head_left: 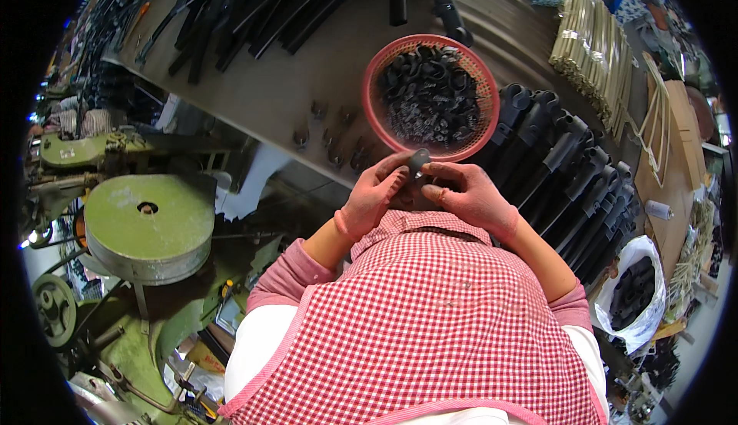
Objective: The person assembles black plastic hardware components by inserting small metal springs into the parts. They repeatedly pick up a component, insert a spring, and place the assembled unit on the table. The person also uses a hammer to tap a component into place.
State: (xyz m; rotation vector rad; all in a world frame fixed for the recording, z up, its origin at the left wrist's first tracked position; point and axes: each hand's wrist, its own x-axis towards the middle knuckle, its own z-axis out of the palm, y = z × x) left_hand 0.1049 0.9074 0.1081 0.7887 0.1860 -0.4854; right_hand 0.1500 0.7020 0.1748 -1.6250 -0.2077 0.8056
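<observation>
In front of my apron, my left hand [375, 192] and my right hand [475, 196], both in pinkish-orange gloves with darkened fingertips, meet around a small dark part [419, 161] with a rounded end. Fingers of each hand are closed on it, and they hide much of its shape. Just beyond them stands a red plastic basket [368, 100], holding a heap of black curved pieces [419, 79] and small shiny metal bits [419, 123]. Several small metal pieces [301, 139] sit on the table to the left of the basket.
Long black parts [269, 10] lie across the far table [231, 94]. More black tubular parts [565, 156] line the right side, near a bundle of pale rods [588, 48]. A white bag [657, 302] with black pieces is lower right. Green machinery [150, 217] stands left.
</observation>
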